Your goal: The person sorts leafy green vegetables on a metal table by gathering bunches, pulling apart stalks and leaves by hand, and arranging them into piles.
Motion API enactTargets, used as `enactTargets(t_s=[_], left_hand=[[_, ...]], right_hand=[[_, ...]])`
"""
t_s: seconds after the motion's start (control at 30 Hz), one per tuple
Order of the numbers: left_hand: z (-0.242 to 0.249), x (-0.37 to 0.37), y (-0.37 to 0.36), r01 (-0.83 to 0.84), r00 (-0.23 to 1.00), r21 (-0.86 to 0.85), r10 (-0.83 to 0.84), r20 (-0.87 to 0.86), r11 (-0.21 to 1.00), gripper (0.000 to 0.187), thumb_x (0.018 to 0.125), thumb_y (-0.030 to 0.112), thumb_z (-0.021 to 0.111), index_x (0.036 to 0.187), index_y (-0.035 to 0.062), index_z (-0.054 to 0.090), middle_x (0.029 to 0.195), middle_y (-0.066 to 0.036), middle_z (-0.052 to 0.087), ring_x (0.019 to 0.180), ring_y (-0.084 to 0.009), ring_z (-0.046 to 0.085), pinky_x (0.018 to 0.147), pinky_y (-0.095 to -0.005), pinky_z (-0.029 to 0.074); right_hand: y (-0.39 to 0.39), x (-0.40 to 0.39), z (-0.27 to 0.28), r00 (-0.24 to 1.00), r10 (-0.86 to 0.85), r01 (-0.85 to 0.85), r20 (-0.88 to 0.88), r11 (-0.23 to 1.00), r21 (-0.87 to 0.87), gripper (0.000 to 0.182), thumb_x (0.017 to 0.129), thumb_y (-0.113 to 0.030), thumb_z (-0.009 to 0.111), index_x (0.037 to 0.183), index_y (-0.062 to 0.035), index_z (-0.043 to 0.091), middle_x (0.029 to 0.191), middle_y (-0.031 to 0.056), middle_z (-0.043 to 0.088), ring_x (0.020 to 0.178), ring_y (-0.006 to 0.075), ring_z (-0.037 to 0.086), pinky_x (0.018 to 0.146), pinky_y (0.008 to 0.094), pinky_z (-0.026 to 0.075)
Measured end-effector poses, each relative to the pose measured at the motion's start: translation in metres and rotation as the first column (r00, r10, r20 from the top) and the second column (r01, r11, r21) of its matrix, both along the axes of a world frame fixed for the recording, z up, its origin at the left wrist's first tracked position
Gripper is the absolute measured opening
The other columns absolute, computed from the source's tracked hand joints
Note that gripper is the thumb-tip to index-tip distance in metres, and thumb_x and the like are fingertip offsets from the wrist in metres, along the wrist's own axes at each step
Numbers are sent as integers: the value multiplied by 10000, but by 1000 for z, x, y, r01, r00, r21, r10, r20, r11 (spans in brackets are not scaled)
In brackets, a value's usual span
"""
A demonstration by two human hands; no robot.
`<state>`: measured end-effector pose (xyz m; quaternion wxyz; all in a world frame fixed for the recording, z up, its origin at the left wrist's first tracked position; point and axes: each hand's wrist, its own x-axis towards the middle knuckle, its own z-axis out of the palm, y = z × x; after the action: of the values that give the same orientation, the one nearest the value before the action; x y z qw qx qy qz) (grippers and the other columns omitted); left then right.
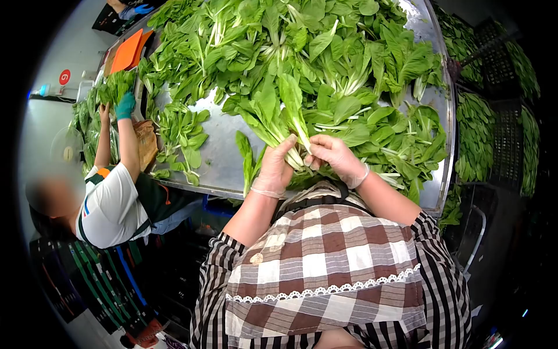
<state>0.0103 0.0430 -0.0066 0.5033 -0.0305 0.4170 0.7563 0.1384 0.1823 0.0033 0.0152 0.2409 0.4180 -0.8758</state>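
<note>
Holding greens just in front of the checked apron (325, 262), both hands wear clear gloves (352, 173). L hand (275, 167) is closed round the pale base of a small bunch (263, 119); R hand (330, 155) pinches the white stalk of a single leaf (293, 104) b/w thumb & fingers, right beside the bunch. Both gripped low, prob. b/c stalks are firm & soft leaves would bruise; leaf tips point away, over the metal desk (224, 138). Main pile (273, 35) covers most of the far side, prob. to keep plenty w/in reach; loose greens (386, 136) lie near R hand too. Smaller heap (180, 134) sits off L, nearer the co-worker (119, 200), whose teal-gloved hand (125, 106) is at another lot of greens (109, 90). Black crates (504, 139) stand along the desk's R side w/ leaves by them, presumably for easy access.

Writing: red round sign (64, 77), far L, one white digit, 6 or 9; it's sideways, can't tell which. No brand legible; co-worker's sleeve (86, 206) has coloured stripes, no readable txt.
</note>
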Motion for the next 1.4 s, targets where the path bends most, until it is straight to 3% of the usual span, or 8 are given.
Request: enactTargets(t_s=[0.13, 0.33, 0.53, 0.7, 0.97, 1.1, 1.23, 1.4], left_hand=[[2, 7, 2, -83, 989, -52, 75, -129, 995, 377, 849, 31, 688, 1204, 35, 561, 1074, -55, 632, 988, -160, 611, 847, -321, 510], [8, 7, -1, -169, 964, -227, 113, -243, 959, 387, 837, 20, 703, 1198, 47, 568, 1058, -42, 637, 937, -135, 603, 808, -266, 493], [7, 15, 5, -82, 989, -76, 72, -129, 994, 324, 860, 41, 694, 1166, 5, 594, 1057, -62, 667, 952, -180, 635, 850, -318, 507], [12, 10, -5, -65, 990, -67, 57, -127, 996, 312, 854, 42, 684, 1154, 4, 607, 1063, -69, 677, 970, -180, 634, 883, -321, 497], [28, 9, -12, -51, 985, -31, 45, -167, 998, 319, 858, 115, 695, 1153, 12, 633, 1110, -72, 677, 1028, -181, 615, 929, -330, 478], [34, -4, -16, -71, 988, 21, 74, -135, 997, 487, 860, 146, 710, 1291, 48, 504, 1126, -67, 645, 1059, -183, 595, 946, -336, 478], [20, -10, -21, -122, 990, 57, 125, -65, 991, 515, 848, 155, 721, 1294, 36, 493, 1130, -89, 636, 1087, -223, 589, 995, -368, 460], [23, -31, -41, -165, 984, -1, 164, -76, 986, 429, 834, 117, 724, 1197, 5, 524, 1080, -110, 648, 1007, -229, 620, 924, -369, 504]], right_hand=[[-4, 1, -11, 998, -56, 54, 24, 996, 71, 257, 881, -131, 719, 1065, -2, 595, 889, 59, 657, 742, 121, 631, 665, 241, 512], [-4, 4, -13, 978, -206, 155, 15, 780, 606, 169, 825, -104, 704, 952, -28, 621, 865, 32, 660, 690, 106, 623, 632, 250, 505], [-17, 0, 2, 958, 23, 278, -285, 152, 949, 152, 813, -123, 732, 924, -56, 652, 790, 72, 631, 637, 186, 620, 591, 302, 498], [-18, 7, 9, 966, -137, 257, -217, 537, 804, 226, 856, -65, 693, 1074, -7, 668, 900, 68, 658, 690, 105, 596, 640, 249, 497], [-2, -18, 1, 993, 2, 113, -115, 181, 977, 185, 827, -169, 668, 985, -88, 717, 872, 120, 666, 764, 293, 660, 699, 386, 517], [9, -32, 1, 989, 3, 130, -145, 418, 899, 185, 864, -198, 678, 982, -63, 720, 873, 115, 689, 785, 253, 669, 718, 347, 518], [-1, -41, 1, 961, 275, -214, -34, 814, 540, 312, 903, -278, 697, 1013, 13, 693, 888, 49, 696, 805, 97, 601, 738, 265, 499], [2, -43, -5, 961, 278, -154, 8, 512, 845, 283, 852, -293, 717, 1003, -54, 719, 895, 94, 704, 824, 230, 653, 786, 352, 516]])
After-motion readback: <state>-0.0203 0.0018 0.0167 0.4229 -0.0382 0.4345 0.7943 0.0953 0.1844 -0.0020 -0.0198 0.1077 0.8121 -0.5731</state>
